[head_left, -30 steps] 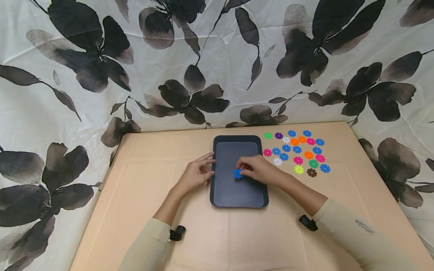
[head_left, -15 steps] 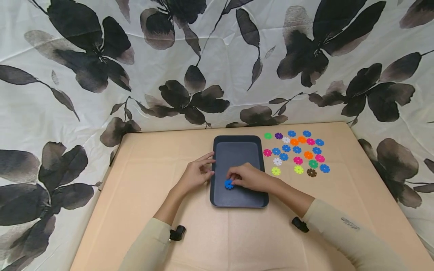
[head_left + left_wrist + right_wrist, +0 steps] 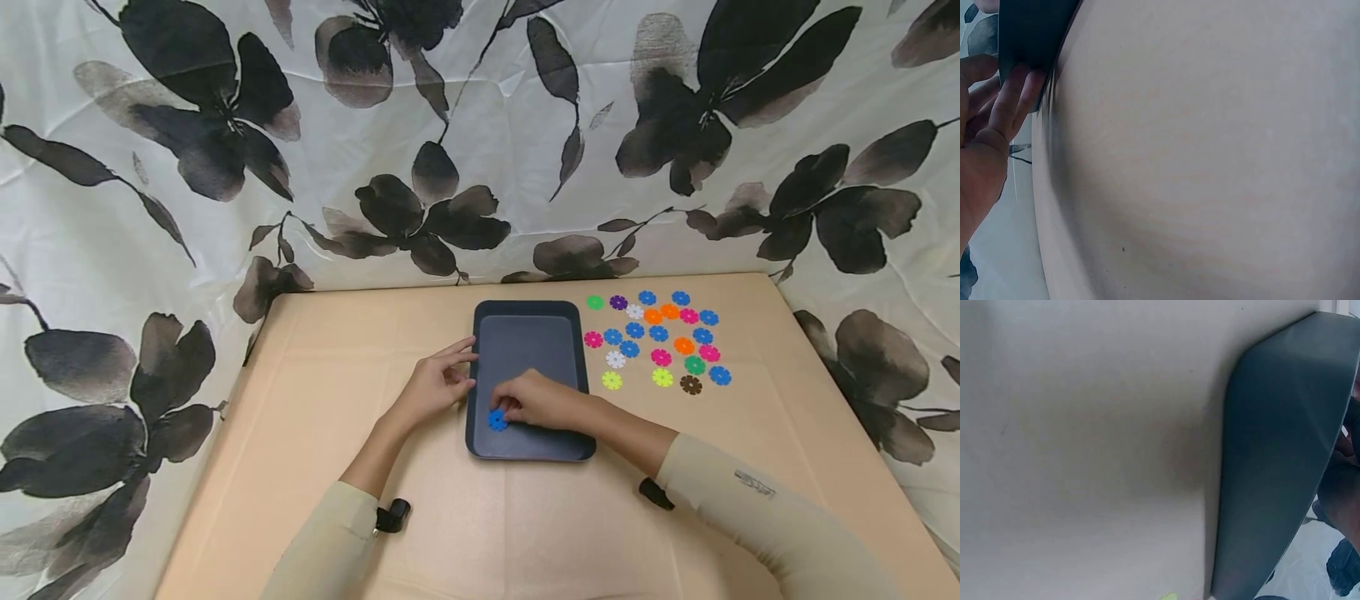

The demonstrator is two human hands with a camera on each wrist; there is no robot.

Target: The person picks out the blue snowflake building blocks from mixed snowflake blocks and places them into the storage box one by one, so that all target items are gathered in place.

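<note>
My right hand [image 3: 536, 402] is low in the dark tray [image 3: 525, 310], fingers curled and pinching a blue flower-shaped disc [image 3: 497, 420] at the tray's 7 o'clock corner, near the rim. I judge this the placing step: the disc looks to be on or just above the tray floor, so the next move calls for easing the pinch apart and lifting clear without dragging the piece. My left hand [image 3: 433, 387] rests at the tray's 9 o'clock edge, fingers relaxed and nearly straight, tips touching the rim; the left wrist view shows those fingers [image 3: 1015, 100] against the dark wall. The other discs [image 3: 660, 340] lie spread on the table [image 3: 337, 350] at 3 o'clock from the tray, well apart from both hands. Whether the disc truly touches the floor I cannot tell. The right wrist view shows mostly the tray's outer wall [image 3: 1272, 475] and table, my fingers only a dark blur at its edge.
</note>
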